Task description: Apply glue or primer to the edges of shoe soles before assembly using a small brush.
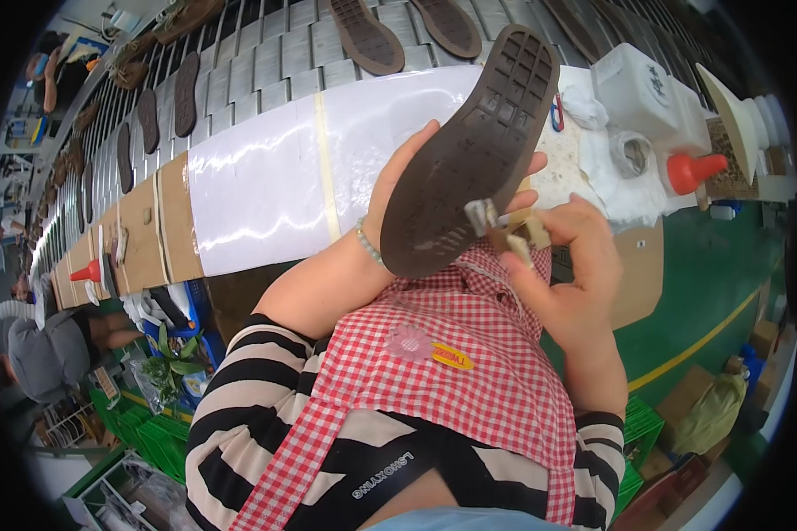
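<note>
The left hand (397, 181) holds a brown sole (469, 164), tread facing the camera, near the counter (177, 217). The right hand (586, 265) pinches a small blurred tool (529, 232) by the sole's near end. More soles (363, 37) lie beyond; a white jug (633, 84) stands at right.

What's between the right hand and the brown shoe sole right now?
In the head view, a small blurred brush-like tool, gripped by the right hand, its pale end overlapping the shoe sole; left fingertips show just above.
</note>
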Demonstrator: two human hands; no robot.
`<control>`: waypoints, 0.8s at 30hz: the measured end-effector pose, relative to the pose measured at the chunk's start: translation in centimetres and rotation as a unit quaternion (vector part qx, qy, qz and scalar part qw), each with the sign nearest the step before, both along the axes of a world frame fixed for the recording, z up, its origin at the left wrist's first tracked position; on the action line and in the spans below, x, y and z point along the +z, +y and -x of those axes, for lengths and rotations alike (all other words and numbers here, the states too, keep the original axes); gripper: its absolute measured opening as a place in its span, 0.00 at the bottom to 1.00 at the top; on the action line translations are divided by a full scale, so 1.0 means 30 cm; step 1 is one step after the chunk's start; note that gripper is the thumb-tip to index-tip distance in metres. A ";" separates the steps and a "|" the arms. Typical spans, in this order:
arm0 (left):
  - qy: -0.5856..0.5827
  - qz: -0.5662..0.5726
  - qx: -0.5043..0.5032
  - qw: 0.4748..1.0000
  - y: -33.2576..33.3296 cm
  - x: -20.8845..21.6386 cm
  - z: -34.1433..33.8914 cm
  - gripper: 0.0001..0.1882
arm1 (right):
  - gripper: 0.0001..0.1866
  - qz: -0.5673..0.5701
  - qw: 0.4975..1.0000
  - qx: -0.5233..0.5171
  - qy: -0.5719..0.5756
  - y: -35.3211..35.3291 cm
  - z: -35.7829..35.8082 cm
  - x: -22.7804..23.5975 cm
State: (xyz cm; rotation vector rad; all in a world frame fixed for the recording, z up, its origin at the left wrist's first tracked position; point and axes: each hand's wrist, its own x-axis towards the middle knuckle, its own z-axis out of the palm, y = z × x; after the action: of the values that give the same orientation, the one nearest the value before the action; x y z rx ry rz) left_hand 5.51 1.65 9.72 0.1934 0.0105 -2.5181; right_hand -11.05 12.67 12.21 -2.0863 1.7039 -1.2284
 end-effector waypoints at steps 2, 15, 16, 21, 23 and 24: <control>0.006 0.044 -0.026 0.999 -0.001 -0.019 -0.013 0.37 | 0.23 0.029 0.998 -0.053 0.015 -0.001 0.012 -0.002; 0.001 0.104 -0.068 0.992 0.006 -0.034 -0.016 0.36 | 0.23 0.073 0.994 -0.040 0.069 -0.016 0.067 0.043; 0.002 0.105 -0.070 0.992 0.005 -0.034 -0.018 0.36 | 0.23 0.056 0.995 -0.026 0.077 -0.016 0.065 0.049; -0.052 0.062 -0.072 0.994 0.017 -0.044 -0.027 0.35 | 0.22 0.079 0.990 -0.068 0.094 -0.035 0.098 0.040; -0.053 0.066 -0.068 0.994 0.019 -0.044 -0.023 0.35 | 0.22 0.041 0.990 -0.119 0.060 -0.045 0.111 0.054; -0.055 0.071 -0.059 0.994 0.020 -0.043 -0.023 0.34 | 0.22 0.032 0.988 -0.132 0.069 -0.050 0.115 0.066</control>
State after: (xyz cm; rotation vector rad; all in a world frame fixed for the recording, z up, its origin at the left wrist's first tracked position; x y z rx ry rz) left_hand 6.21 2.25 8.42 0.2804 -0.2303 -2.6089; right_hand -14.49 11.16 14.20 -2.0777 2.0848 -1.2480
